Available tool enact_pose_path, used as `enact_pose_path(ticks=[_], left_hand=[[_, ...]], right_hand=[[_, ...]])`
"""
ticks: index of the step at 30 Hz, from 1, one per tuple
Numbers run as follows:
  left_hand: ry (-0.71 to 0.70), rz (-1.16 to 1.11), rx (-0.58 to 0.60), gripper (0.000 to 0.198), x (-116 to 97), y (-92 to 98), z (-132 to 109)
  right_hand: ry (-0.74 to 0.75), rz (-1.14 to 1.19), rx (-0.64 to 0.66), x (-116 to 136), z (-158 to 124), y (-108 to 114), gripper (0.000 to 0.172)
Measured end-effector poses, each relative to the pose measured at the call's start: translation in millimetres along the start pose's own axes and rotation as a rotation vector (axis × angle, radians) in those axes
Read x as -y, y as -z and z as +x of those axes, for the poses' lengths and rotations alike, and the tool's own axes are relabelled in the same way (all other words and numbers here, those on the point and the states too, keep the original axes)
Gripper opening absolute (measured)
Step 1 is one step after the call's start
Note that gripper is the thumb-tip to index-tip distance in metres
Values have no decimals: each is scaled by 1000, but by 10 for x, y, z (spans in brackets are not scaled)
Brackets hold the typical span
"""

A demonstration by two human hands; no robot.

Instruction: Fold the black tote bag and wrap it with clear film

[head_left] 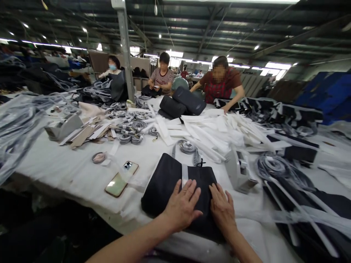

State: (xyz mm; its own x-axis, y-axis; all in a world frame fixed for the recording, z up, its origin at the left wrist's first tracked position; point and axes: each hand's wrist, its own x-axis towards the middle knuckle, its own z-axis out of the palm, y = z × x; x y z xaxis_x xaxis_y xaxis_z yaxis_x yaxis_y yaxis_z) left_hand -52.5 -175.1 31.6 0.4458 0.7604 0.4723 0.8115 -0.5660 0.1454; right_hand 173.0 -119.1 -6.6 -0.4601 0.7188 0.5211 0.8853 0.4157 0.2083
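A black bag (167, 182) lies flat on the white-covered table in front of me, with a pale strip (184, 172) across its upper middle. My left hand (183, 204) rests on the bag, fingers stretched out just below that strip. At the bag's right edge lies my right hand (222, 208), its fingers extended and touching the black material. A coiled grey strap (188, 147) sits just beyond the bag's top edge. Neither hand is wrapped around anything.
A phone (121, 179) and a tape roll (99, 157) lie to the left. A grey tape dispenser (240, 170) stands at the right, another (64, 128) at the far left. White wrapping sheets (214, 131) and coiled straps cover the middle. Several people work beyond, near a post (126, 51).
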Motion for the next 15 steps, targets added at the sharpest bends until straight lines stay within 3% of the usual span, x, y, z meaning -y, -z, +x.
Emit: enact_pose_path(ticks=[2,6,11,15], left_hand=[[-16,-24,57,75,-66,-159,56],[46,-24,143,82,13,-391,18],[12,-7,152,76,110,-441,-53],[37,23,168,73,-24,-448,-11]], right_hand=[[64,-1,10,-20,-18,-17,42],[40,-10,-62,-18,-67,-109,41],[-25,65,-72,16,-104,-197,41],[-162,330,-10,41,-100,-142,40]])
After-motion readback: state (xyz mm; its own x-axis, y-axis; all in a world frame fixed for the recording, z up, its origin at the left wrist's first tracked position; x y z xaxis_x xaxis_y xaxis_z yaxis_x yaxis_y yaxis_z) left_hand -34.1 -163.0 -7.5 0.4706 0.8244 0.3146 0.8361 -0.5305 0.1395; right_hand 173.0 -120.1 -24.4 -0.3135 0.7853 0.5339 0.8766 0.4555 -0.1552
